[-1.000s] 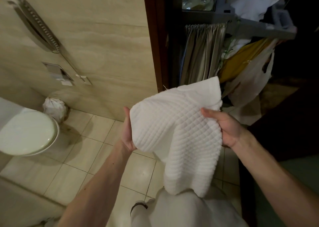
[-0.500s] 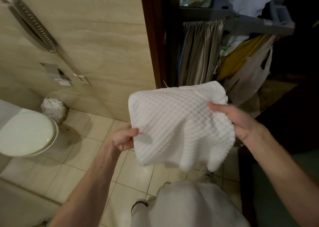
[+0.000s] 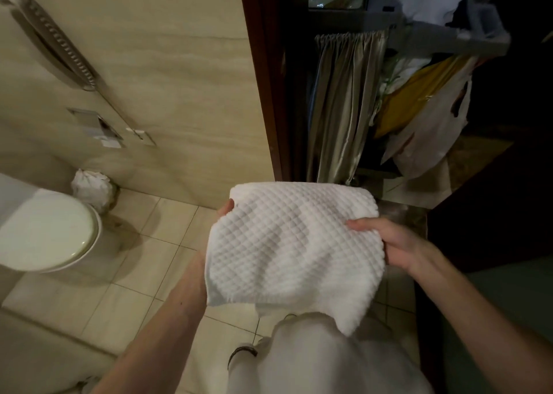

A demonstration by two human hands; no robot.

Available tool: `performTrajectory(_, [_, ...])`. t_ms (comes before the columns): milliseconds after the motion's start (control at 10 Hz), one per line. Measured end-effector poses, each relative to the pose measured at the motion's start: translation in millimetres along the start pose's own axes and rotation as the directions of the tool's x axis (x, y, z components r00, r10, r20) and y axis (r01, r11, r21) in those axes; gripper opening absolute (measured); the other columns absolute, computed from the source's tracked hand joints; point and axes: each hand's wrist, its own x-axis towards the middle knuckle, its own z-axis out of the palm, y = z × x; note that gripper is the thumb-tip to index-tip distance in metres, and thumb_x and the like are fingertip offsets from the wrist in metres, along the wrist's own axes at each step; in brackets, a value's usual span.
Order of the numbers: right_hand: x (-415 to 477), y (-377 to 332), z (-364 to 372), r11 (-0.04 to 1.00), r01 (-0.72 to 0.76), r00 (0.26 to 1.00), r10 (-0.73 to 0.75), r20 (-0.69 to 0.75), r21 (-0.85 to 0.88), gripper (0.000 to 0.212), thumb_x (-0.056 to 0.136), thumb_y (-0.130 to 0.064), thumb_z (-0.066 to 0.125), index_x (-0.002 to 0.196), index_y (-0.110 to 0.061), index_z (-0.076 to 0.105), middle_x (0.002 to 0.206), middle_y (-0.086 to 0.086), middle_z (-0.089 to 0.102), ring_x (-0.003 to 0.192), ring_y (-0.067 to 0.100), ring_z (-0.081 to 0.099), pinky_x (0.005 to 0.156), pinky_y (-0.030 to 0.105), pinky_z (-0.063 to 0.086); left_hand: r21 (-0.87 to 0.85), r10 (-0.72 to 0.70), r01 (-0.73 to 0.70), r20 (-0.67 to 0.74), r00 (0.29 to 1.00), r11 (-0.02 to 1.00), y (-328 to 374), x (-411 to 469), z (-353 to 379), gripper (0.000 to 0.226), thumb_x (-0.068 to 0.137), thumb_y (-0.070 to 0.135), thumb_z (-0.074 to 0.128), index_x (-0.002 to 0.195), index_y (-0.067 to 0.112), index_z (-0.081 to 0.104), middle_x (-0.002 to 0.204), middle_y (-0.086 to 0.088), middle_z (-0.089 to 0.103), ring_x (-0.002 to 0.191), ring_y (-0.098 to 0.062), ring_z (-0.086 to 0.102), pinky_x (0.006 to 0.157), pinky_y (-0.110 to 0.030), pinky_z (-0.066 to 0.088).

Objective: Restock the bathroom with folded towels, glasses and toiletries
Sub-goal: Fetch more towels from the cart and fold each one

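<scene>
While the person stands on the tiled floor (image 3: 140, 277) of the bathroom, a white waffle-weave towel (image 3: 293, 244) is held up in the air in front of them, a little below the middle of the view, folded over so that one loose corner droops toward six o'clock above their pale trousers (image 3: 323, 360). The right hand (image 3: 395, 244) pinches the towel's edge at three o'clock, thumb lying on top of the cloth and the fingers tucked out of sight beneath it. The left hand (image 3: 225, 211) is under the towel at its ten o'clock corner (only a small part of it peeks past the edge), so whether its fingers are clamped on the cloth or just propping it cannot be told; the left forearm runs up beneath the towel from seven o'clock.

At nine o'clock of the view sits a toilet (image 3: 48, 235) with its lid down, and just beyond it, against the beige wall (image 3: 179, 94), a small bin lined with a white bag (image 3: 92, 188). A metal grab rail (image 3: 51, 40) slants across the wall at ten o'clock. A dark wooden door frame (image 3: 260, 79) rises at twelve o'clock, and past it, from one to two o'clock, stands a cart (image 3: 434, 39) with a shiny grey curtain (image 3: 344, 103), a yellow bag (image 3: 419, 94) and a white plastic bag (image 3: 431, 136) hanging from it.
</scene>
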Motion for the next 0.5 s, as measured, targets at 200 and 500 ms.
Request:
performTrajectory(200, [-8, -23, -10, 0.997, 0.005, 1.000, -0.004, 0.014, -0.075, 0.060, 0.061, -0.002, 0.085, 0.118, 0.001, 0.067, 0.122, 0.022, 0.067, 0.107, 0.033, 0.069, 0.076, 0.039, 0.060, 0.241, -0.027, -0.011, 0.150, 0.988, 0.970, 0, -17, 24, 0.075, 0.052, 0.048, 0.097, 0.112, 0.010, 0.074, 0.111, -0.013, 0.071, 0.097, -0.030, 0.070, 0.078, -0.046, 0.060])
performTrajectory(500, [-3, -9, -13, 0.990, -0.002, 0.995, 0.016, -0.100, 0.144, 0.037, 0.084, -0.010, 0.058, 0.119, 0.001, 0.062, 0.113, 0.019, 0.072, 0.097, 0.029, 0.073, 0.074, 0.038, 0.062, 0.460, -0.206, 0.179, 0.010, 0.978, 0.870, 13, -6, 28, 0.068, 0.064, 0.022, 0.086, 0.122, -0.004, 0.062, 0.111, -0.020, 0.068, 0.096, -0.033, 0.069, 0.078, -0.041, 0.058])
